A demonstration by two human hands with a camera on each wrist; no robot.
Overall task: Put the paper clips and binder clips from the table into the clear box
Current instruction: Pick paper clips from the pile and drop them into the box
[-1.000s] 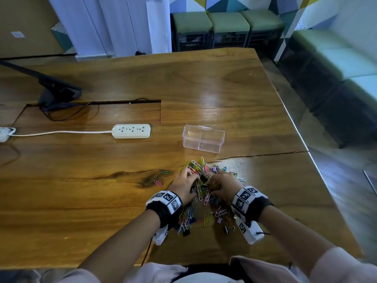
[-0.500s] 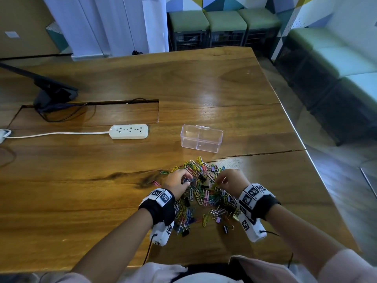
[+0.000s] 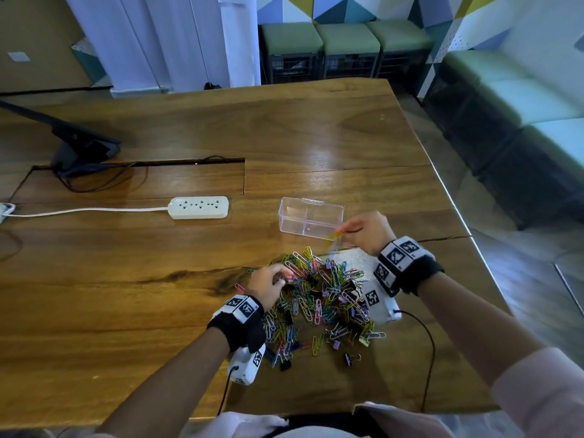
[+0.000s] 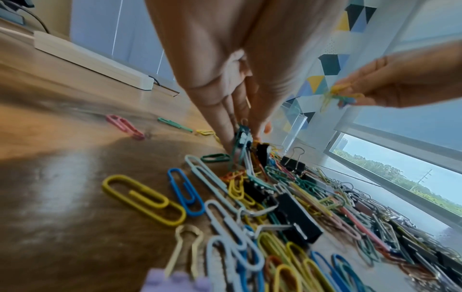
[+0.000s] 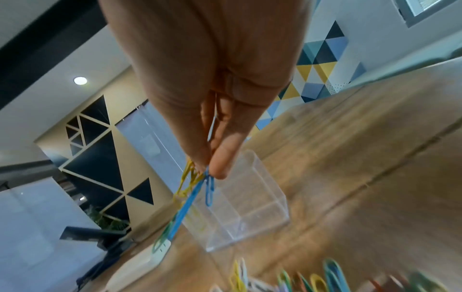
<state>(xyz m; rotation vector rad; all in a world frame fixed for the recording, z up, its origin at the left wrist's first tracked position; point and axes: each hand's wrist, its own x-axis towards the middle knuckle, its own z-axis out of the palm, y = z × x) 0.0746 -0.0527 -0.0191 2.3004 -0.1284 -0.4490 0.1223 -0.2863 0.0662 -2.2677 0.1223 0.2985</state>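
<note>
just beside the near right corner of the empty clear rectangular plastic box [image 3: 311, 217], right hand [image 3: 366, 230] pinches dangling yellow and blue paper clips [image 5: 193, 189]; left hand [image 3: 268, 284] pinches into the mixed clip pile [image 3: 325, 298].

one clear box [image 3: 311, 217] and one white power strip [image 3: 199, 207] sat on the tabletop [image 3: 126, 295]. the pile of clips [image 3: 319, 305] was too dense to count. three green stools [image 3: 346, 39] stood beyond. two hands showed.

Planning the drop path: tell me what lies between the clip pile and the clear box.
Only bare table separates the clip pile from the clear box in the head view; above it, the right hand pinches a few paper clips.
</note>
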